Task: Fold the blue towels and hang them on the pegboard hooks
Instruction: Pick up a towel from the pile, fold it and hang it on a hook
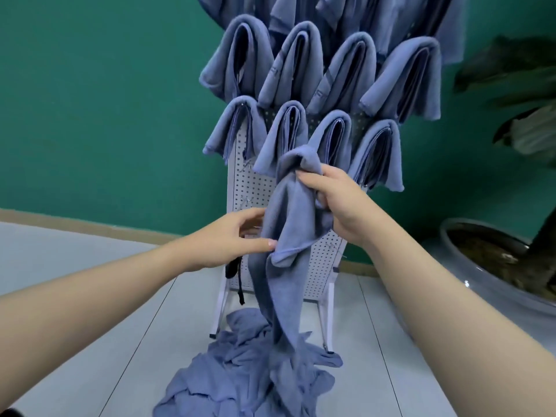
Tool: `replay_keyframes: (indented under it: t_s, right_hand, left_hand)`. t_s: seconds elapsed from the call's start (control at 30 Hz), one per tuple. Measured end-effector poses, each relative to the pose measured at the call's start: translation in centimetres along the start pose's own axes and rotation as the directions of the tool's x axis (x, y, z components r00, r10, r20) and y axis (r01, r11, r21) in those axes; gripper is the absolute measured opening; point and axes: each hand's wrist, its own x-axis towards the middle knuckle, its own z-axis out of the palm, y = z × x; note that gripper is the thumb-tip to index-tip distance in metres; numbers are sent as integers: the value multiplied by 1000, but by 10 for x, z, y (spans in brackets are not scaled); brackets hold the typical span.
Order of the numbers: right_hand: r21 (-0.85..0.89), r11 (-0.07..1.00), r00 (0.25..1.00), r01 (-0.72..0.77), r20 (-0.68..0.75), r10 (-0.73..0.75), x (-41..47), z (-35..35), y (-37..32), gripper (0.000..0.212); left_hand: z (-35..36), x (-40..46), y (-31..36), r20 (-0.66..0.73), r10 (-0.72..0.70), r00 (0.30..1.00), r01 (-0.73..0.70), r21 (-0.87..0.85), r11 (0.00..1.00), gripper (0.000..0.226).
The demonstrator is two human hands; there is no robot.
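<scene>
two bare forearms reach forward from the bottom of the view, over a pale tiled floor (90,266). on the floor between them, nearest the viewer, lies a loose heap of blue towels (240,371), rumpled and unfolded, at the foot of a white pegboard stand.

just above the heap, the right hand (337,203) grips one blue towel (285,236) bunched at its top, fingers curled round the cloth. the towel hangs down in a long twisted drape and its lower end reaches the heap. the left hand (237,236) meets the towel's left edge partway down, thumb pressed on the front by a hemmed corner and fingers behind the fabric, so it seems to pinch that edge.

the cloth looks soft, thin and light, like microfibre, with no stiffness of its own; it sags and folds wherever it is not held. it is likely not slippery and cannot break. the best hold is probably two corners along one hem, so it falls flat for folding.

behind the hands stands the pegboard (319,260), white and perforated, leaning back on a frame. its lower part is bare, with a few small hooks. higher up, folded towels (331,85) hang in rows, each draped over a hook like a narrow arch, four to a row in the two clearest rows, more above. a green wall (105,100) lies beyond, and a potted plant (496,260) stands at the right.
</scene>
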Motion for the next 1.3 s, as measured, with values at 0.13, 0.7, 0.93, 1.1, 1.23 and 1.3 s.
replay_keyframes:
  t_s: [0.13, 0.7, 0.93, 1.1, 1.23, 1.3]
  right_hand:
    - [70, 994, 996, 83, -15, -82, -16, 7, -52, 33]
    - [204, 957, 958, -205, -159, 239, 37, 10, -45, 32]
    - [155, 878, 888, -453, -14, 460, 0, 21, 63, 51]
    - [-109, 919, 906, -379, 157, 392, -35, 50, 90, 53]
    - [-218, 942, 928, -255, 219, 301, -49, 66, 92, 53]
    - [-170, 956, 931, -239, 239, 275, -52, 69, 98, 37]
  left_hand:
    - [6, -16, 9, -19, -28, 999, 27, -40, 999, 38]
    - [19, -48, 14, -199, -180, 963, 99, -360, 928, 7]
    - [8, -47, 6, -249, -307, 919, 147, -506, 850, 19]
    - [16, -43, -13, -238, -363, 901, 200, -515, 834, 13]
    - [21, -38, -27, -302, -398, 866, 227, -473, 851, 15]
    - [24, -35, -31, -298, -414, 860, 252, -456, 853, 15]
